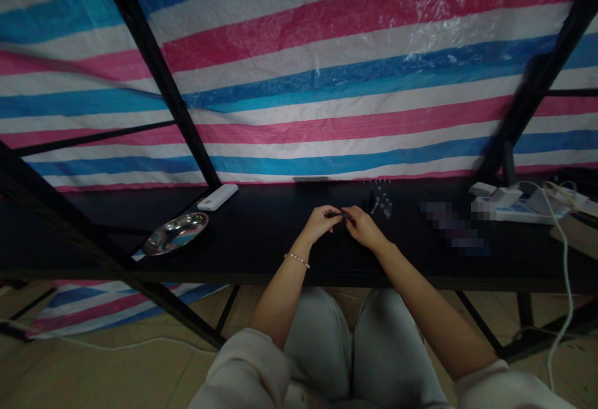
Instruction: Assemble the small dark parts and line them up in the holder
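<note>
- Pinching a thin dark piece (333, 214) just above the black surface (261, 225), the left hand (320, 222) and right hand (363, 228) are close together, both clamped on it; its exact shape is too small to tell.
- Beside the right hand, a small group of clear upright pieces (382, 206) stands on the surface, with a dark item (371, 200) at their edge.
- Farther left lie a shallow silver dish (175, 233) and, behind it, a white power bank (217, 197).
- To the right are a blurred patch (453, 228), white plastic boxes (509, 203) and a white cable (566, 272) hanging over the front edge.
- A beaded bracelet (297, 260) circles the left wrist.
- Behind the surface hangs a pink, blue and white striped tarp (299, 42) on a black metal frame (159, 66).
</note>
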The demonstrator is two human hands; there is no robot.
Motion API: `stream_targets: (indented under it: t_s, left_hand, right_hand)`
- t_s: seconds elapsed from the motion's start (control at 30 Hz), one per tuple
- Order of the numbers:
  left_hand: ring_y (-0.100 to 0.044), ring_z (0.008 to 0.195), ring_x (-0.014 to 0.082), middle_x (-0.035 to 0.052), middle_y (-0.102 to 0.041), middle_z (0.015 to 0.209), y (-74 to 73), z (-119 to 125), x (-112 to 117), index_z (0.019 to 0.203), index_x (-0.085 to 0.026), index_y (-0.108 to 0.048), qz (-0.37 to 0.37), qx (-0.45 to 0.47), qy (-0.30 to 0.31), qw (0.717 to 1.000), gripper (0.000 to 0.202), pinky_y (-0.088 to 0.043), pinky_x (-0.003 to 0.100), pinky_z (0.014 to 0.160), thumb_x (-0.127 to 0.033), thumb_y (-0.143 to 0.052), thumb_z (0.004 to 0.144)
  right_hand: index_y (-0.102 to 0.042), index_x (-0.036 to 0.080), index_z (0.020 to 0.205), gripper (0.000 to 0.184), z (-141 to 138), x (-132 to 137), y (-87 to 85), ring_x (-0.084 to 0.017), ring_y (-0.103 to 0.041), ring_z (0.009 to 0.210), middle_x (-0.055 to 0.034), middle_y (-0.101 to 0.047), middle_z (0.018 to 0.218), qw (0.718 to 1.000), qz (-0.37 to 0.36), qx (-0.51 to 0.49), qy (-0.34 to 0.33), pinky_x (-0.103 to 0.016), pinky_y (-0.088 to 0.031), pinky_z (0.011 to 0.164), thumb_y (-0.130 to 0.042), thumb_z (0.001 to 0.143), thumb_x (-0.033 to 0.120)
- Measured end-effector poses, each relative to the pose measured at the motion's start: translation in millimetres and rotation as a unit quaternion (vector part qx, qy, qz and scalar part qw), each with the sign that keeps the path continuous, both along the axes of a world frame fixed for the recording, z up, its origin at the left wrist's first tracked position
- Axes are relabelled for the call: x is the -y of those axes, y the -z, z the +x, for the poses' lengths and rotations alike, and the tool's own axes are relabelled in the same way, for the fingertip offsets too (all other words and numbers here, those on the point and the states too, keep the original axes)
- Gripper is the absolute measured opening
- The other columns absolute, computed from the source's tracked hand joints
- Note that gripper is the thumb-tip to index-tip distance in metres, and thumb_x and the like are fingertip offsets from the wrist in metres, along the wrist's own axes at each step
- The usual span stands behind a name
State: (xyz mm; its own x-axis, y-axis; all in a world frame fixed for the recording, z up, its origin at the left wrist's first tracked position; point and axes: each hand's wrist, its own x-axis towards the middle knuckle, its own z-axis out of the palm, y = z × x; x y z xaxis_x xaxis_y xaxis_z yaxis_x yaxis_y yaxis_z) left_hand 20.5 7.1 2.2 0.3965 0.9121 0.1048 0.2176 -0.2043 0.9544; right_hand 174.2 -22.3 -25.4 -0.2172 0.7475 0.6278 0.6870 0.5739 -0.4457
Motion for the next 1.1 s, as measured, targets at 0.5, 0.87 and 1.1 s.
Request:
stream_targets:
  t_s: [0.5, 0.87, 1.1]
  left_hand:
    - [-0.043, 0.038, 0.0013, 0.001, -0.062, 0.072, -3.7, 0.8, 4.8, 0.086, -0.011, -0.06, 0.002, 0.016, 0.016, 1.0, 0.018, -0.035, 0.017, 0.039, -0.018, -0.062, 0.069]
    - [-0.044, 0.04, 0.0012, 0.0029, -0.063, 0.075, -5.8, 1.7, 6.3, 0.086, -0.01, -0.06, 0.002, 0.015, 0.015, 1.0, 0.018, -0.034, 0.015, 0.037, -0.017, -0.062, 0.069]
    - [-0.044, 0.039, 0.0009, 0.0025, -0.062, 0.074, -1.5, 0.5, 2.8, 0.086, -0.009, -0.06, 0.017, 0.025, 0.02, 0.999, 0.018, -0.035, 0.016, 0.038, -0.018, -0.062, 0.069]
  right_hand:
    - [-0.05, 0.014, 0.108, 0.032, -4.1, 4.6, -5.3, -0.018, -0.054, 0.086, -0.0101, -0.053, 0.094, 0.999, 0.028, -0.029, -0.008, -0.036, -0.047, 0.08, -0.037, 0.079, 0.01]
    - [-0.052, 0.016, 0.106, 0.029, -3.8, 3.8, -5.0, -0.017, -0.055, 0.086, -0.0097, -0.054, 0.095, 0.999, 0.014, -0.035, -0.023, -0.035, -0.047, 0.079, -0.039, 0.08, 0.012]
    - [-0.053, 0.016, 0.105, 0.026, -1.6, 1.0, -1.1, -0.018, -0.056, 0.085, -0.009, -0.056, 0.092, 0.999, 0.008, -0.037, -0.001, -0.035, -0.048, 0.077, -0.042, 0.081, 0.017]
